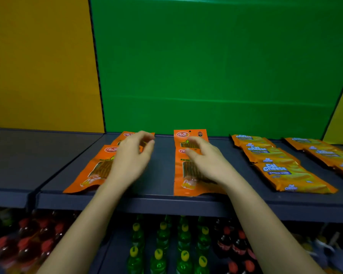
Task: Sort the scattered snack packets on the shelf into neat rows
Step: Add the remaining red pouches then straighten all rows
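Note:
Two orange snack packets lie overlapped on the dark shelf [158, 175] at left: a front one [93, 171] and a back one [127, 136]. My left hand [131, 157] hovers over them with fingers spread and curled, holding nothing. A second overlapped pair lies in the middle, a front packet [188, 180] and a back packet [190, 135]. My right hand [204, 157] rests flat on this pair, fingers apart. Yellow-orange Cal Cheese wafer packets [281, 171] lie in a column to the right, and another column [325, 153] lies further right.
A green back panel [216, 66] and a yellow panel [38, 66] stand behind the shelf. Below the shelf edge stand green bottles with yellow caps [166, 250], red-capped bottles [32, 240] at left and dark cola bottles [234, 246] at right.

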A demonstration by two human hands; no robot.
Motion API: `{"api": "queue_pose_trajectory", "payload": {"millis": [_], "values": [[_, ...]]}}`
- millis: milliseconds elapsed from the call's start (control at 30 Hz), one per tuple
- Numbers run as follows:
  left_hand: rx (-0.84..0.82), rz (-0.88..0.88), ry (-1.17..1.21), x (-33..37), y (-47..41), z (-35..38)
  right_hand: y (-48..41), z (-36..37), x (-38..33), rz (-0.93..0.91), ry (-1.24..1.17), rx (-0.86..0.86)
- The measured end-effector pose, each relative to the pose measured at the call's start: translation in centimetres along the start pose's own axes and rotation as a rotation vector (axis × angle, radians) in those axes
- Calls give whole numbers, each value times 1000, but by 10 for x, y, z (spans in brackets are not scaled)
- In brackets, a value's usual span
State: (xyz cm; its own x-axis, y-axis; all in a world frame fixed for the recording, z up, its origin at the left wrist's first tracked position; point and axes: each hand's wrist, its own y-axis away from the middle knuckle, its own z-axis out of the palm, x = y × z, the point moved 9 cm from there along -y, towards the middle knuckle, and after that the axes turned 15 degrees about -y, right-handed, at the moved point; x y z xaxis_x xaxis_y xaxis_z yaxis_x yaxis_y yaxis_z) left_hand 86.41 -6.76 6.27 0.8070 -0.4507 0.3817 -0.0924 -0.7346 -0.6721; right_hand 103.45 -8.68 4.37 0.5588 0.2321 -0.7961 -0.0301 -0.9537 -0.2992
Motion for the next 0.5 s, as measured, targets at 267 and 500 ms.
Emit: {"api": "queue_pose_trajectory", "payload": {"millis": [267,500], "values": [[-72,-280,-83,-139,-22,-37,-37,108,-17,210,-183,-131],[-649,-325,-22,-195,-19,37,-66,154,3,385,-272,16]]}}
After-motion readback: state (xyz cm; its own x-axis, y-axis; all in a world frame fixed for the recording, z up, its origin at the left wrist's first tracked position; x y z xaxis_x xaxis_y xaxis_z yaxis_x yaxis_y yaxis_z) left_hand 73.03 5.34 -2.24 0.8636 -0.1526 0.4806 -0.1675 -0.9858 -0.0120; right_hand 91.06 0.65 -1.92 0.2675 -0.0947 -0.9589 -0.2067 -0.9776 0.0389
